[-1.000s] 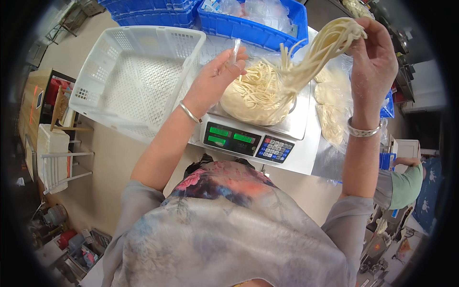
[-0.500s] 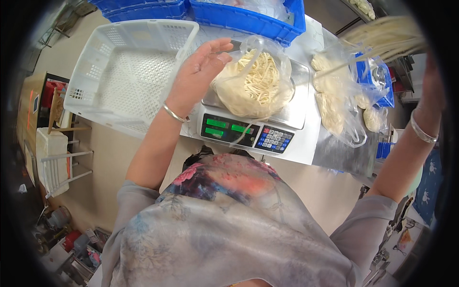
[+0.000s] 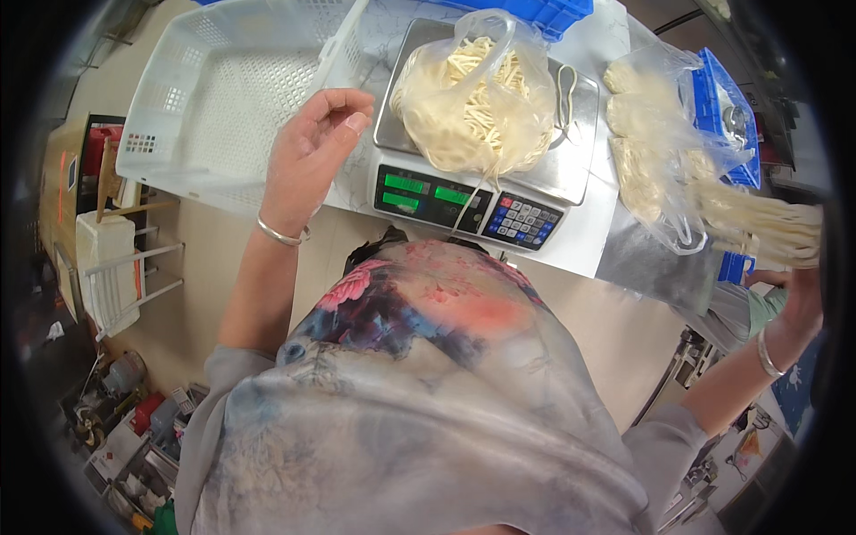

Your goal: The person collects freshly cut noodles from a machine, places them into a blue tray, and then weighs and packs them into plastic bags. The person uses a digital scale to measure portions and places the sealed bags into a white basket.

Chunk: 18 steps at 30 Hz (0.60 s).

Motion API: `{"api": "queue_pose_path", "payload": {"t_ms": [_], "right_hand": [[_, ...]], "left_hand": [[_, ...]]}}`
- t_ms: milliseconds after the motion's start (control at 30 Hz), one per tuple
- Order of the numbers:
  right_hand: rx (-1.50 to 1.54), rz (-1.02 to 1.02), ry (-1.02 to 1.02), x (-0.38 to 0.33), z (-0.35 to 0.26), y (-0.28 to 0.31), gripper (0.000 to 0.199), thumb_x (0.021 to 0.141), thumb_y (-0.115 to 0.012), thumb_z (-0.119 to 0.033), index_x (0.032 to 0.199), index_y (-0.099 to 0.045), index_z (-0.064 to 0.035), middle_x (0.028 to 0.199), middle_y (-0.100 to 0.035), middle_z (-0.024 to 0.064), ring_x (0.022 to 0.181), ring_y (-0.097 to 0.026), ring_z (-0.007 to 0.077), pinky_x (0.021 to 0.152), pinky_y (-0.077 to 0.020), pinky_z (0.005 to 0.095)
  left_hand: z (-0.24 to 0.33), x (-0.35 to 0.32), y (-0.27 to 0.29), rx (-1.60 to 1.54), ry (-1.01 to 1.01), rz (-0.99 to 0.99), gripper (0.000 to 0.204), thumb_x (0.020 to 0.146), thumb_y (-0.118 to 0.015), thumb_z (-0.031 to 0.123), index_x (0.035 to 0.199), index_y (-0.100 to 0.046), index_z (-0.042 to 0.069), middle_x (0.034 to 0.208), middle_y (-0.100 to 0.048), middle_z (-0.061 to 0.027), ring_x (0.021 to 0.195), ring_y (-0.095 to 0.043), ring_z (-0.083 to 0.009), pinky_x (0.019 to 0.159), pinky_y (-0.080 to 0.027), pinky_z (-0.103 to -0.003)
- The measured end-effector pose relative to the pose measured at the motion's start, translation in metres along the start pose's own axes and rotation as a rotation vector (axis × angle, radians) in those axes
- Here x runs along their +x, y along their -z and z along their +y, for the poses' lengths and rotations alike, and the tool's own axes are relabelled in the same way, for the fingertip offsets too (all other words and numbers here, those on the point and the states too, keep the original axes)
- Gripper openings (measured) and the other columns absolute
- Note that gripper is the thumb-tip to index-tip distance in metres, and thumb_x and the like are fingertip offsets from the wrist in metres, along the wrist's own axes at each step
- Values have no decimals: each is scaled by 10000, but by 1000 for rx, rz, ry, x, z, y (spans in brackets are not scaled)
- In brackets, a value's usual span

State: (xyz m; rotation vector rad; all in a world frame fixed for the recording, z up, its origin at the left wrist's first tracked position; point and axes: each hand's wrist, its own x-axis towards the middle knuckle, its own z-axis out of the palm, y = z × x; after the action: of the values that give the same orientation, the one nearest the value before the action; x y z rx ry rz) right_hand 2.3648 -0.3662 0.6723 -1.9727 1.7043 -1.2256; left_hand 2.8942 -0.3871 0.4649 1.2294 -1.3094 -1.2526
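Observation:
A clear plastic bag of pale noodles sits on the steel pan of a digital scale with green displays. My left hand hovers just left of the scale, fingers loosely curled and apart, holding nothing. Far right, my right hand is mostly hidden at the picture's rim; a bunch of loose noodles stretches from it toward a large open bag of noodles lying right of the scale.
A white perforated plastic basket stands left of the scale. Blue crates lie at the back and right. A white metal rack and floor clutter sit at lower left. Another person's green sleeve shows at the right.
My right hand has carried the bunch of noodles away from the scale bag, to the far right. My left hand let go of the bag and drew back left.

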Motion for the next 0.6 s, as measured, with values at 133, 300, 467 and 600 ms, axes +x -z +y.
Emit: {"api": "queue_pose_path", "payload": {"t_ms": [133,300,467,600], "right_hand": [[409,-346,-431,-31,93,-33,442,900,-642,-224,1254,-519,11,1142,-561,49,973,-570,106,812,-480,243],[-705,-375,-288,-85,138,-133,333,882,-631,-46,1210,-582,-26,1117,-640,83,926,-620,146,818,-509,283],[231,-505,-344,-116,83,-244,318,875,-600,4,1192,-597,-31,1063,-667,68,882,-652,115,783,-527,265],[484,-718,-549,-127,31,-310,396,906,-608,-70,1283,-508,-1,1204,-607,100,961,-644,141,797,-518,259]], "left_hand": [[-18,-11,-4,-34,104,-23,209,940,-591,126,1110,-628,10,973,-622,-3,914,-555,-76,859,-439,-234],[-51,-19,-31,-66,327,-220,234,911,-635,142,1114,-642,26,915,-621,24,823,-534,-48,762,-445,-216],[-78,-22,-71,-115,599,-418,376,864,-680,141,1207,-605,7,842,-615,10,698,-513,-49,613,-433,-219],[-79,-16,-115,-249,621,-564,405,856,-685,171,1207,-583,-3,775,-608,-4,627,-502,-60,560,-419,-226]]}}
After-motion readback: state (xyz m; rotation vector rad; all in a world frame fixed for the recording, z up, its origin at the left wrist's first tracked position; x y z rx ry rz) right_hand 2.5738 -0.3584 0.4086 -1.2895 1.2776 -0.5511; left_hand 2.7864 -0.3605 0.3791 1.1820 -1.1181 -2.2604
